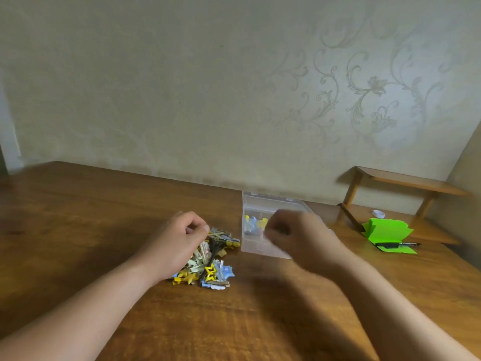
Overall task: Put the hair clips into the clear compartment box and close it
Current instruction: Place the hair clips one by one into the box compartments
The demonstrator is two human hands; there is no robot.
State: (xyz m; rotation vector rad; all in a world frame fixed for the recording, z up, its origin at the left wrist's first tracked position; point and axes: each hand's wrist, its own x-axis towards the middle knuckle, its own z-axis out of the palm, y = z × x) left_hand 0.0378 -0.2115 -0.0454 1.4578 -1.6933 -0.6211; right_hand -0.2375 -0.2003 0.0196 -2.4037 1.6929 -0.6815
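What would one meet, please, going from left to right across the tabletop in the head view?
Left hand → pile of hair clips → clear compartment box → right hand → green paper with a black marker.

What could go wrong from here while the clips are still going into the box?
1. The right hand is blurred over the open clear box; a knock could shift the box or spill the clips already inside.
2. The left hand rests on the tangled pile of clips, so lifting one may drag others across the table.
3. Clips heaped high in one compartment might stop the lid closing.
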